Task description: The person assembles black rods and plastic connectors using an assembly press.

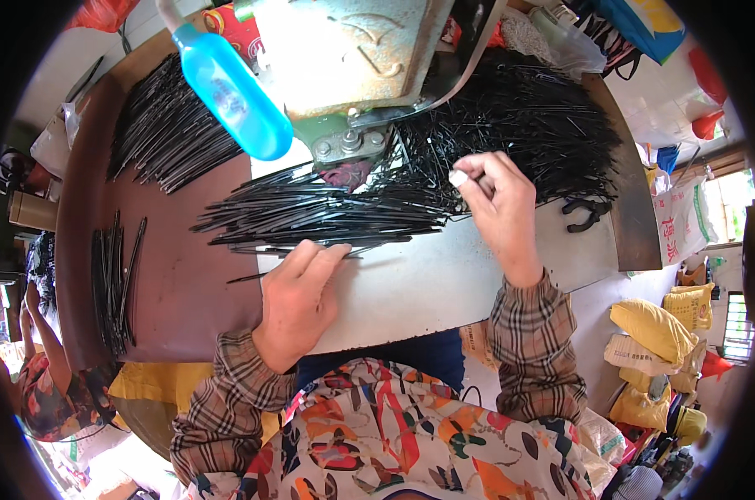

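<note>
My left hand rests at the near edge of a bundle of thin black strips, its fingers bent and pressed together. One slender black strip runs beneath those fingers and appears to be pinched there. My right hand is raised beside a large tangled heap of black strips. Its thumb and fingers are drawn together, with a white covering at one fingertip; whatever they hold is too small to tell. Behind the bundle stands a worn green metal machine, brightly lit above.
A blue rounded lamp-like piece hangs over the table. More black strips lie in a pile at far left and a small group at near left. Black-handled pliers or scissors lie at right. Yellow sacks sit beyond. Another person's arm shows at left.
</note>
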Motion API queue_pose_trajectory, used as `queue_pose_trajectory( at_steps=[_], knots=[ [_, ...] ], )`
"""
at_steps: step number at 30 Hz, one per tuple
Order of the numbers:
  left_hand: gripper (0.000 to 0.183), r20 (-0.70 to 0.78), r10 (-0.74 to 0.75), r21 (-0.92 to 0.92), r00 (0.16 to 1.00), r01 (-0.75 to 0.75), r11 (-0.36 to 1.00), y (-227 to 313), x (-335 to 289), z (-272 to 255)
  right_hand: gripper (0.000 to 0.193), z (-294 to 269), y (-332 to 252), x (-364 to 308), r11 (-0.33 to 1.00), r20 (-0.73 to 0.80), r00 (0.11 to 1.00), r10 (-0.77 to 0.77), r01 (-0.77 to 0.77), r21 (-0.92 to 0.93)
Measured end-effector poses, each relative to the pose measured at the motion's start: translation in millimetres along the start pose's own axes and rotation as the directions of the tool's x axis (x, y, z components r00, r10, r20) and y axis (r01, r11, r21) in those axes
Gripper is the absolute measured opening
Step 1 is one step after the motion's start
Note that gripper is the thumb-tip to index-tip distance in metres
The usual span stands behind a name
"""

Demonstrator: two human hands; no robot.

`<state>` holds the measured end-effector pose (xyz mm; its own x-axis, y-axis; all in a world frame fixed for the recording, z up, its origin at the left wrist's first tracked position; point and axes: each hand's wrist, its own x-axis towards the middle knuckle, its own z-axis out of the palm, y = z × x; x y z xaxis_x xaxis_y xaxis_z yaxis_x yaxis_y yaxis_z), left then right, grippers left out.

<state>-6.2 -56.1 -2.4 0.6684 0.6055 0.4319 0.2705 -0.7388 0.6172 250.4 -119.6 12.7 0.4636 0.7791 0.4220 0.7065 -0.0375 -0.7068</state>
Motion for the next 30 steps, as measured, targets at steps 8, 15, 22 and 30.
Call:
queue_pose_trajectory(
  at_steps=[8, 15, 22, 30],
  knots=[
    [0.034, -0.052, 0.038, -0.015, 0.998, -0.039, 0.999, 5, 2, -4, 0.014, 31, 3, 36, 0.929, 0.055, 0.997, 0.055, -0.031, -0.368],
    [0.016, -0.064, -0.165, -0.146, 0.984, 0.154, 0.977, 6, 11, -26, 0.012, 6, 22, 34, 0.961, -0.071, 0.971, 0.229, -0.215, 0.174],
    [0.017, 0.045, -0.404, -0.432, 0.914, 0.382, 0.817, -1, 25, -25, 0.008, -15, 21, 39, 0.888, -0.337, 0.918, 0.207, -0.032, 0.459],
    [0.012, 0.215, -0.483, -0.593, 0.849, 0.507, 0.626, -6, 58, -8, 0.009, 45, -46, -7, 0.919, 0.300, 0.953, 0.036, -0.149, 0.364]
  ],
)
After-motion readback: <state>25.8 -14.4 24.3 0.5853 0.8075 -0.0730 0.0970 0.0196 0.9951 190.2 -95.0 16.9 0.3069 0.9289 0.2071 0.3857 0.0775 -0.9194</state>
